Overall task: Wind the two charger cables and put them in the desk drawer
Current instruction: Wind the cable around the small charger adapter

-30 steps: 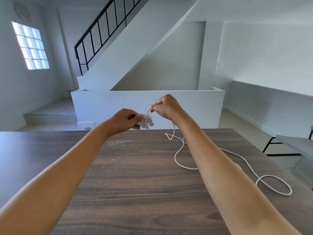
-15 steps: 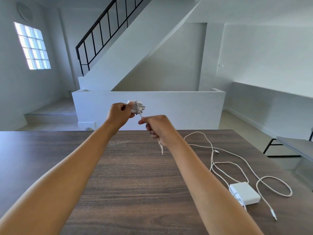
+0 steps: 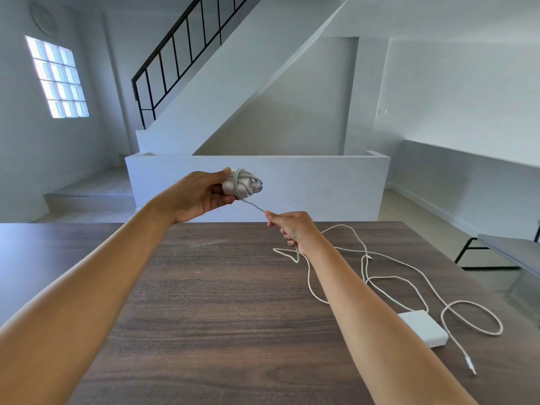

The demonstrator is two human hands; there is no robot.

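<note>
Charger cable [image 3: 253,205] runs taut between both hands, above the far edge of the wooden desk [image 3: 222,302]. Left hand [image 3: 201,195] has thumb and fingers curled round a white charger brick [image 3: 241,184] already wrapped in several turns of it. Right hand [image 3: 290,229], lower and nearer, pinches the cable in a closed fist; the slack drops to the desk. Farther right, a second white charger [image 3: 423,328] lies flat with its loose cable [image 3: 473,320] looped beside it.

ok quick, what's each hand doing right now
Left hand: holds the charger brick with cable wound round it.
Right hand: pinches the loose cable running from the brick.
</note>
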